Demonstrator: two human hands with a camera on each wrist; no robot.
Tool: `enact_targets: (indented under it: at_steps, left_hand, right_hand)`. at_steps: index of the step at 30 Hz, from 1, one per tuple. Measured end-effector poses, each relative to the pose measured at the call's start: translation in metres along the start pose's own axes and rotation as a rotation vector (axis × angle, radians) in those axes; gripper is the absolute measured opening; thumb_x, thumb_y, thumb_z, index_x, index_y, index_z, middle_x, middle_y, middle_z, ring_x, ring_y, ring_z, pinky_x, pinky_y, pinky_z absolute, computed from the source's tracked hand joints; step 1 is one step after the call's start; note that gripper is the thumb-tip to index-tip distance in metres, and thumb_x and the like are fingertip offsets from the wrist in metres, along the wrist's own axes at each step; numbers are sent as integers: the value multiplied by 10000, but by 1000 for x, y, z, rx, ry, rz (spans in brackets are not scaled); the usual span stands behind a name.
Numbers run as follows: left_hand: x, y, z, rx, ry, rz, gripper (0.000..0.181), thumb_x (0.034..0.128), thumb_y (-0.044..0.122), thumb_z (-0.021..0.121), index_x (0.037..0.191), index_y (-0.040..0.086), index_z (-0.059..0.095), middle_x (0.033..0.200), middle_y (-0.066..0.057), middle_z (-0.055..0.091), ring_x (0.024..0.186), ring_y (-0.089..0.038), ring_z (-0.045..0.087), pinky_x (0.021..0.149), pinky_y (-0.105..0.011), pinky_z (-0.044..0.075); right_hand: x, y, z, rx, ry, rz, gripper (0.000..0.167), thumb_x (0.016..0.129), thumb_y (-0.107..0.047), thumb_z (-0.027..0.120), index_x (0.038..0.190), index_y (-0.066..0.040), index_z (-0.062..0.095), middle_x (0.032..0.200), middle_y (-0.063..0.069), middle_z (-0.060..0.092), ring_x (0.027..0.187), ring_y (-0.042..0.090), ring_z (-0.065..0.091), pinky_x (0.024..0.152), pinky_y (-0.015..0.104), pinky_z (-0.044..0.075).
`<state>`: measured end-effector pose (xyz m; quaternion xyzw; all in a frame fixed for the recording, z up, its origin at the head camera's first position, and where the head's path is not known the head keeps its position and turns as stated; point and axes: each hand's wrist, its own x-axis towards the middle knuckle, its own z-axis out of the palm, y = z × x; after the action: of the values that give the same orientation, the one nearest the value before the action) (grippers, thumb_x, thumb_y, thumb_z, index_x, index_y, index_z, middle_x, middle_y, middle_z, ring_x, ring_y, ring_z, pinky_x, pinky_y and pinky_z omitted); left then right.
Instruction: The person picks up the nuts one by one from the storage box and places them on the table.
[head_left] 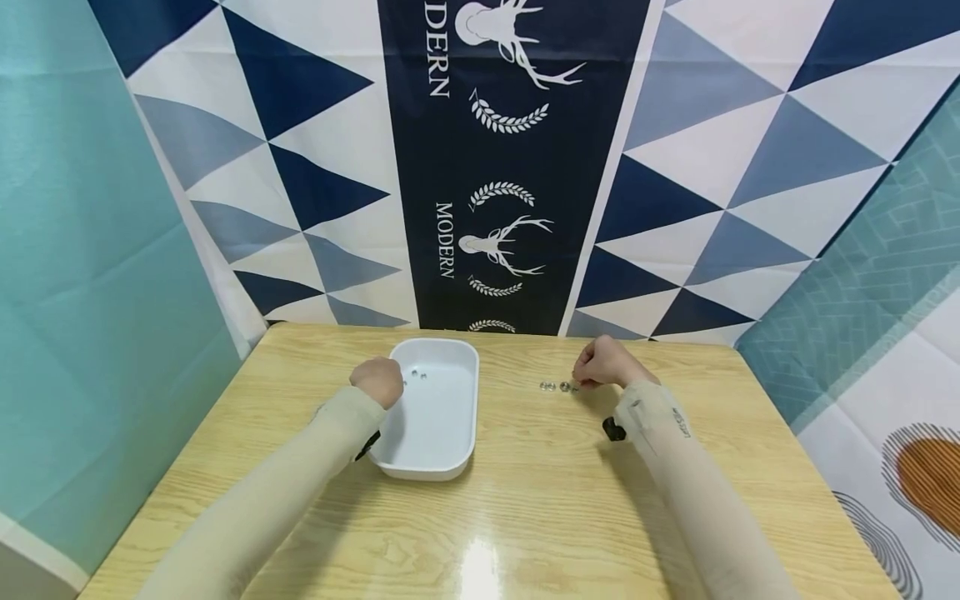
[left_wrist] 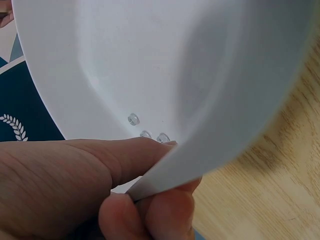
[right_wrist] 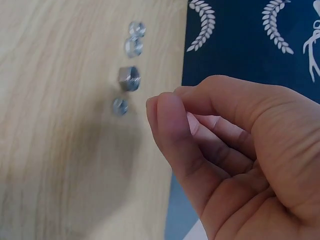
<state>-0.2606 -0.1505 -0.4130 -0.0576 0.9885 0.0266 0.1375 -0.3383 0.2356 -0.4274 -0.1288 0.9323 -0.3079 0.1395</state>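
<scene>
A white plastic tray (head_left: 429,425) stands on the table at left of centre. My left hand (head_left: 378,382) grips its left rim, thumb and fingers on either side of the wall (left_wrist: 200,165). Inside the tray lie a few small shiny nuts (left_wrist: 133,119), partly hidden by the hand in the left wrist view. My right hand (head_left: 609,364) hovers by a row of loose nuts on the tabletop. Its fingers are curled, thumb meeting fingertips, with nothing visible between them. One larger steel nut (right_wrist: 129,78) sits among smaller nuts (right_wrist: 120,106) in that row.
The wooden table (head_left: 525,500) ends at the back against a patterned cloth (head_left: 517,167) with deer heads and triangles. A teal cloth (head_left: 97,292) hangs along the left side. A black wrist strap piece (head_left: 613,429) shows by the right sleeve.
</scene>
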Motion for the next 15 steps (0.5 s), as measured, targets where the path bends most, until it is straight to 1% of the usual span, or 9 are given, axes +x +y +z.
enact_targets:
  at_steps: [4, 8, 15]
  left_hand:
    - [2, -1, 1, 1, -17, -5, 299, 1072, 125, 495, 1235, -42, 682, 770, -97, 624, 640, -166, 581, 573, -278, 514]
    - [1, -1, 1, -2, -20, -4, 296, 1072, 124, 497, 1234, -44, 680, 769, -96, 622, 646, -169, 584, 583, -282, 522]
    - [0, 0, -1, 0, -10, 1, 285, 1064, 117, 513, 1233, -43, 678, 768, -97, 624, 658, -173, 594, 614, -297, 547]
  right_hand:
    - [-3, 9, 3, -1, -16, 34, 88, 866, -20, 670, 820, 11, 739, 691, 86, 718, 609, 138, 624, 641, 252, 494]
    - [-5, 16, 6, 4, -20, 38, 96, 870, -27, 678, 795, 10, 726, 676, 74, 699, 608, 147, 597, 630, 260, 478]
    - [-5, 25, 11, -32, -19, 53, 127, 864, -28, 673, 751, -13, 728, 637, 38, 671, 587, 130, 552, 630, 254, 455]
